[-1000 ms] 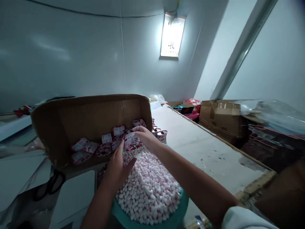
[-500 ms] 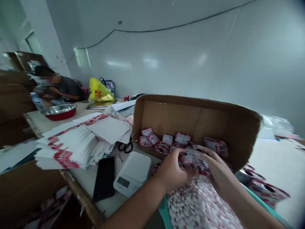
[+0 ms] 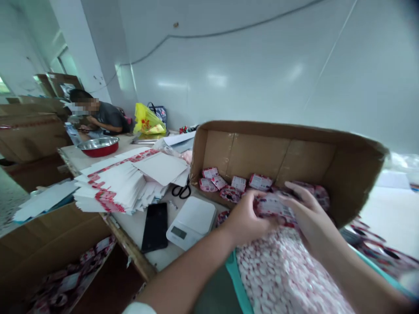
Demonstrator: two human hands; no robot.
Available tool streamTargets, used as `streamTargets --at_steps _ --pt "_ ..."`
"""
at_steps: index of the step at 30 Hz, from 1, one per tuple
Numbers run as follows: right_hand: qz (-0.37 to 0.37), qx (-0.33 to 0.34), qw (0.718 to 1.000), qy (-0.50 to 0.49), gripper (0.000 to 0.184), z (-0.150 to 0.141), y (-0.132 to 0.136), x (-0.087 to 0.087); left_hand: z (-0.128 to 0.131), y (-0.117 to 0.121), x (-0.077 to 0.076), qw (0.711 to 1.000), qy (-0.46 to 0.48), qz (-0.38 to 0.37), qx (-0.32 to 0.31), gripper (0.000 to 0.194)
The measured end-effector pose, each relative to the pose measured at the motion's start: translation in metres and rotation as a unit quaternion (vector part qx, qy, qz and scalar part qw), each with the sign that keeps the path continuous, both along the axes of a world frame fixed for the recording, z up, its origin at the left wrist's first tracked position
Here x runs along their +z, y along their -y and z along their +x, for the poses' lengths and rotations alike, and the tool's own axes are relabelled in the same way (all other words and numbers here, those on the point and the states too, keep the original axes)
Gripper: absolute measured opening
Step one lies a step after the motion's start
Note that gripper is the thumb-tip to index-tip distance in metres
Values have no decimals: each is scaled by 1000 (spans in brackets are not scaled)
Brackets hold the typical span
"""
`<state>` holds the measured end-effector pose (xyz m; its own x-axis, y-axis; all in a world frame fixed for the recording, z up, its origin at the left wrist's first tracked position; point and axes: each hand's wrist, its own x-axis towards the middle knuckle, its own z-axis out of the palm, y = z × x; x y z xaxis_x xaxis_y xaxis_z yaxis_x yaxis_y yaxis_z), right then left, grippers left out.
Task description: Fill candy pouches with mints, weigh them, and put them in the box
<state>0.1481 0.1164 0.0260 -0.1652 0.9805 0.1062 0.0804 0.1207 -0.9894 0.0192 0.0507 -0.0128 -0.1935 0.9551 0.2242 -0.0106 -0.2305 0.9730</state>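
My left hand (image 3: 250,220) and my right hand (image 3: 310,216) are closed around the two sides of a small red-and-white printed packet (image 3: 273,205). The fingers cover part of it, and motion blurs its print. Beneath them lies a heap of white and pinkish candy-like pieces (image 3: 262,266) in a teal-rimmed tub (image 3: 240,283). Just beyond, a cardboard box (image 3: 252,152) is tipped with its opening toward me. Several similar packets (image 3: 238,183) rest inside it, close to my fingers.
Left of my arm are a white digital scale (image 3: 196,218), a black phone (image 3: 155,226), black scissors (image 3: 182,190) and a stack of printed cards (image 3: 124,187). A carton (image 3: 49,226) of packets stands below the table edge. A person (image 3: 109,115) sits by a red basin (image 3: 99,148).
The view has swung a little left, so the scene sits farther right in the picture. Both hands stay around the packet above the pieces.
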Motion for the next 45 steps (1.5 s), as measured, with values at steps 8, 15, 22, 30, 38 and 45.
streamTargets --at_steps 8,15,22,30,38,45 --pt "37 4 998 -59 37 1 -15 -23 1 -14 -7 997 -57 9 54 87" --pt "74 25 993 -90 23 3 -23 -22 -9 -20 -19 991 -108 63 45 93" --pt "104 35 989 -103 15 -5 -20 -29 -9 -20 -20 983 -131 114 57 83" --pt "239 11 969 -69 13 -5 -11 -27 -12 -18 -20 977 -133 161 36 79" --pt "306 1 952 -25 10 6 -11 -15 -8 -20 -25 978 -115 172 -6 89" --pt "277 3 960 -32 11 5 -13 -18 -12 -20 -27 974 -147 172 -13 98"
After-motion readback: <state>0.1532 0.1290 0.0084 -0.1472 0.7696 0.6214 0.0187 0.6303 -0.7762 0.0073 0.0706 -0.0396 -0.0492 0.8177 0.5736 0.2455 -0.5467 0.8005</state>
